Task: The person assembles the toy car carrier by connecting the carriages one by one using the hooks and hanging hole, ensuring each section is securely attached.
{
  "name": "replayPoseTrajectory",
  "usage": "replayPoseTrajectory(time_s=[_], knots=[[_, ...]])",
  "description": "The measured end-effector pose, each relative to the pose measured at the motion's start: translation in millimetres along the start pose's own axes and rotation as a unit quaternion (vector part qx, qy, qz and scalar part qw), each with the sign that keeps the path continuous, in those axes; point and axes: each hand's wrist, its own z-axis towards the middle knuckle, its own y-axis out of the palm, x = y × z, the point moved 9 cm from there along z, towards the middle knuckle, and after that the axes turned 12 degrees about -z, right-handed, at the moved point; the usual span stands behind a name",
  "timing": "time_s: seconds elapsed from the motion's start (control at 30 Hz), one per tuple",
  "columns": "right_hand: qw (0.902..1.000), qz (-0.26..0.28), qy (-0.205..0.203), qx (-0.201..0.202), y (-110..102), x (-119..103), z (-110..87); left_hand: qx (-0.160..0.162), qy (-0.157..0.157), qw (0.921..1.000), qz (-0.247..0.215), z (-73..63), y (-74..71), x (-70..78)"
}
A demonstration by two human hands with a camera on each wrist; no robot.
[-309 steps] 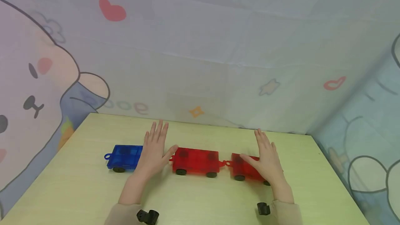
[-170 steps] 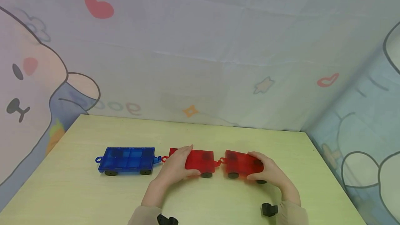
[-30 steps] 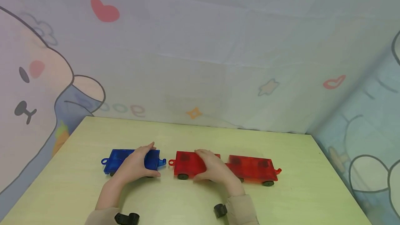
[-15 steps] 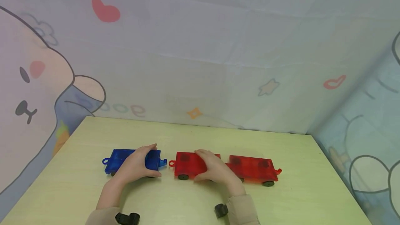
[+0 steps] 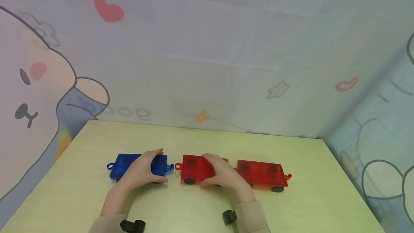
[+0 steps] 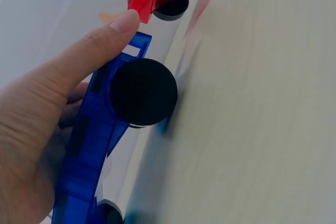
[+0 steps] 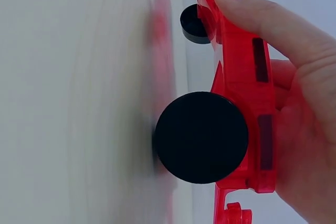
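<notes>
Three toy wagons are forming a row across the pale surface (image 5: 307, 204), one blue and two red, all with black wheels. The left hand (image 5: 142, 171) is clamping on the blue wagon (image 5: 125, 163) near its three o'clock end, its thumb lying along the six o'clock side and its fingers reaching over to the twelve o'clock side. The right hand (image 5: 224, 175) is clamping on the middle red wagon (image 5: 193, 164) in the same way, also toward its three o'clock end.

From that middle wagon, the blue one is lying at nine o'clock and the end red wagon (image 5: 262, 174) at three o'clock. The blue hook (image 5: 169, 168) is pointing toward three o'clock, just beside the red ring (image 5: 178, 167); whether they are touching I cannot tell. The right hand is hiding part of the join between the two red wagons. At the row's far three o'clock end, a red hook (image 5: 288, 177) is sticking out. Beyond the surface, toward twelve o'clock, a printed cloth (image 5: 210, 46) is hanging.
</notes>
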Motion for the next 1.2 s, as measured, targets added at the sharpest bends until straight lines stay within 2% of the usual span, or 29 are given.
replayPoseTrajectory(time_s=[0.27, 1.2], knots=[[0.9999, 0.006, -0.006, 0.010, -2, 1, 0.2, -0.001, 0.005, 1.0000, 0.004, 1.3, 3.8, 5.2], [0.9999, 0.011, -0.006, 0.004, -1, 0, -1.8, -0.005, 0.015, 0.9997, 0.017, 4.4, 11.9, 12.9]])
